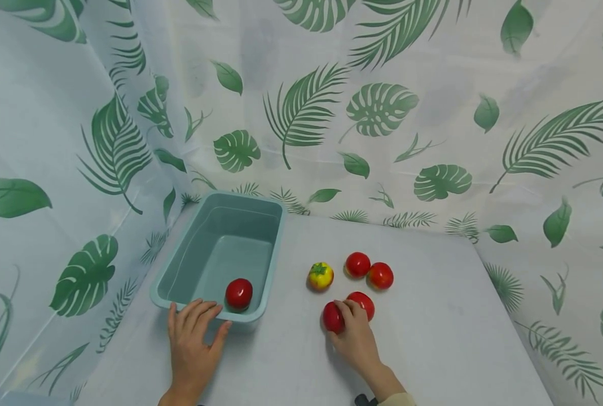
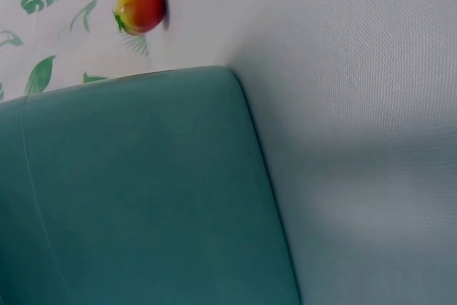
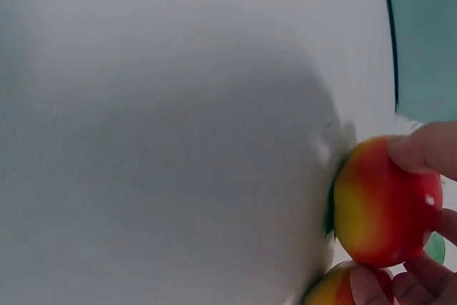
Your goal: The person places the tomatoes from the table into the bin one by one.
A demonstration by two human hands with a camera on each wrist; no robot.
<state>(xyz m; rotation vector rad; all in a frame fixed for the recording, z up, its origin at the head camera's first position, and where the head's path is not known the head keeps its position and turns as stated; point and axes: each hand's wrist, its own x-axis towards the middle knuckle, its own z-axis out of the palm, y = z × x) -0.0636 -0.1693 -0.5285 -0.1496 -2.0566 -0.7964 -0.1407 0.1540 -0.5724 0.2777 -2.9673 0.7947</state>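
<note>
- Right hand point(image 1: 357, 341): thumb and fingers grasped a red fruit point(image 1: 333, 317), right of the tub point(image 1: 237, 254), beside a second fruit point(image 1: 364, 304).
- Left hand point(image 1: 194, 347): fingers, loosely extended with thumb apart, rested on the tub's near rim point(image 1: 245, 317).

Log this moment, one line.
right grip: holds red fruit; left grip: touches bin rim; bin: one red fruit; table: yellow fruit, three more red fruits

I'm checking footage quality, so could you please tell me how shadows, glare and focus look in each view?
Head: fairly even light, the leaf-print backdrop mostly crisp; left wrist: dim, the bin dark, a soft shadow band across the table; right wrist: a broad, soft-edged shadow over the table, a small bright glint on the held fruit.
</note>
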